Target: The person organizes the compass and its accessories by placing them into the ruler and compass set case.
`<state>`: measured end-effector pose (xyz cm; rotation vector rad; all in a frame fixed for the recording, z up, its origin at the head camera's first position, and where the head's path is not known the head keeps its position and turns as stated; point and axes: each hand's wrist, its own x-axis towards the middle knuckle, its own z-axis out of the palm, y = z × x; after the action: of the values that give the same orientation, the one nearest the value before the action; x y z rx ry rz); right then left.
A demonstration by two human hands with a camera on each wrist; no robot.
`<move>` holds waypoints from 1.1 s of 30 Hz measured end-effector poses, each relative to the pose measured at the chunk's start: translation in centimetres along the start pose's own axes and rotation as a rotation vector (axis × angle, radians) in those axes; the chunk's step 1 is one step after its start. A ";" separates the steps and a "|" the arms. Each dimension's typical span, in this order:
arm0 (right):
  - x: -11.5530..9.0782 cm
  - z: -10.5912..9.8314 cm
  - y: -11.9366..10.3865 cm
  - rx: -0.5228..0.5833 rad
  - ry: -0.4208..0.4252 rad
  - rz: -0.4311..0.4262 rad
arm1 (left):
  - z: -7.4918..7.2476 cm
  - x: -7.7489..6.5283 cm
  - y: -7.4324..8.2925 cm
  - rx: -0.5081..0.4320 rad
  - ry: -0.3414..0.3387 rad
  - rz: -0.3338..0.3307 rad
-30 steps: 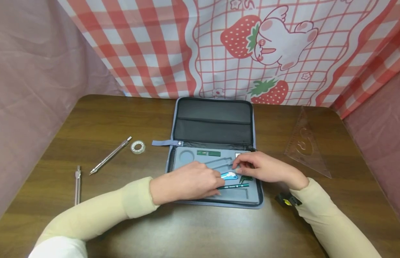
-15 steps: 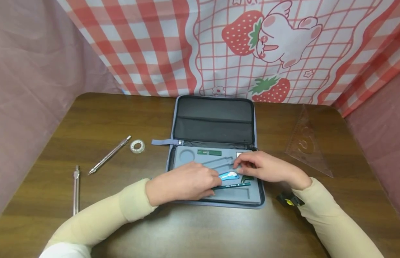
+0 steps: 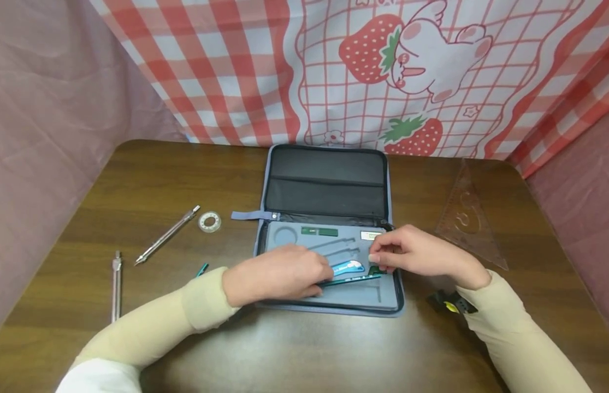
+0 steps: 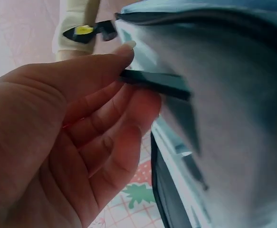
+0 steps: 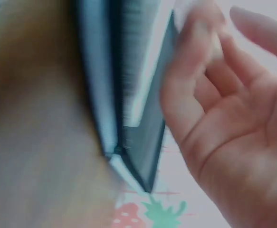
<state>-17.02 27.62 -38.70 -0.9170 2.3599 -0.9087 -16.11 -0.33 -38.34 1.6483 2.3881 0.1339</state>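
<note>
An open zip case [image 3: 392,311] lies on the table, its grey foam tray [image 3: 350,297] facing up. My left hand [image 3: 279,273] reaches over the tray from the left. Between thumb and fingertips it pinches a dark green pencil [image 3: 358,279], also visible as a dark stick [image 4: 157,83] in the left wrist view. My right hand [image 3: 414,251] hovers at the tray's right side with loosely bent fingers and nothing seen in its grasp [image 5: 209,95]. Its fingertips are by a small dark green piece [image 3: 377,270]. A blue cutter-shaped piece [image 3: 348,267] and a white labelled block [image 3: 370,236] sit in the foam.
A green flat case [image 3: 320,231] fills a slot at the tray's back. Left of the zip case are a clear ring [image 3: 209,221] and two slim silver instruments [image 3: 166,236] [image 3: 116,286]. A teal stick end [image 3: 202,269] shows behind my sleeve. A clear set square [image 3: 468,218] lies right.
My right hand has shifted right, uncovering the white labelled block. My left hand has edged left with the pencil, whose far end has tilted up slightly. A teal stick end has come into sight.
</note>
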 end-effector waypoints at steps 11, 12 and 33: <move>-0.3 -0.2 -1.6 -0.167 -0.102 -0.042 | 0.4 0.0 -0.6 -0.013 -0.005 -0.019; -0.3 -0.1 -1.6 -0.163 -0.119 -0.035 | 0.4 -0.1 -0.7 -0.022 -0.009 -0.028; 0.2 1.5 -1.5 -0.199 -0.163 -0.022 | -0.3 -1.0 -2.9 -0.117 -0.123 -0.170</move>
<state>-15.65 26.01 -38.70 -1.0529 2.3321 -0.5889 -18.49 -2.32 -38.56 1.3563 2.3659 0.1360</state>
